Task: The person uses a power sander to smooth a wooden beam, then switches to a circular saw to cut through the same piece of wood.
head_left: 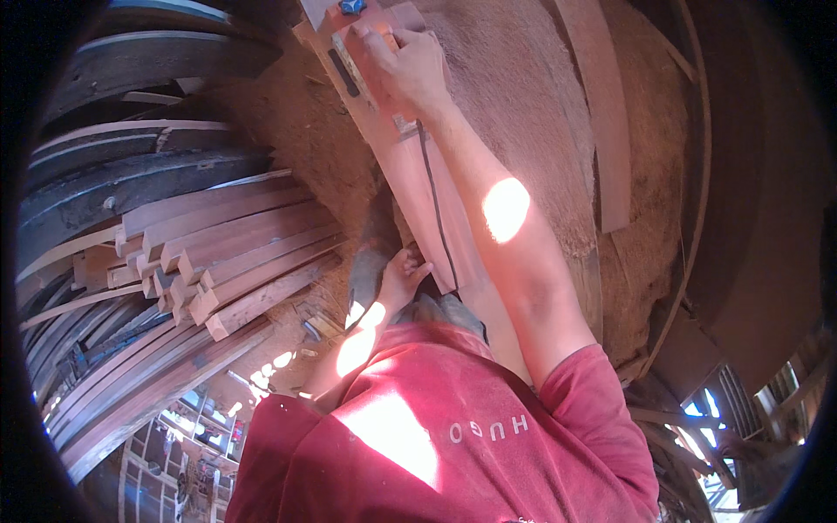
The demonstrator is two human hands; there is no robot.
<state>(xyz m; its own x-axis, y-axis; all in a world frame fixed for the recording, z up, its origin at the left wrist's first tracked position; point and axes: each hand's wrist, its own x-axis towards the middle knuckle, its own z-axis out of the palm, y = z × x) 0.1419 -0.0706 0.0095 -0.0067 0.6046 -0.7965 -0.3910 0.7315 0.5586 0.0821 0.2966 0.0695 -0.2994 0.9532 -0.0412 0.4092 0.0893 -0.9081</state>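
Note:
My right hand is stretched far ahead, closed round the handle of a reddish electric hand planer with a blue front knob. The planer rests on a long reddish wooden board that runs from my lap away to the upper left. A black cord trails from its rear along the board toward me. Close to my body, my left hand is beside the board's left edge, fingers loosely bent and slightly apart, apparently holding nothing. Whether its fingertips touch the edge is hard to tell.
Stacked square timber pieces lie to the left, with dark, weathered planks beyond them. Sawdust covers the ground around the board. A long curved plank lies to the right. Shelving appears at the lower left.

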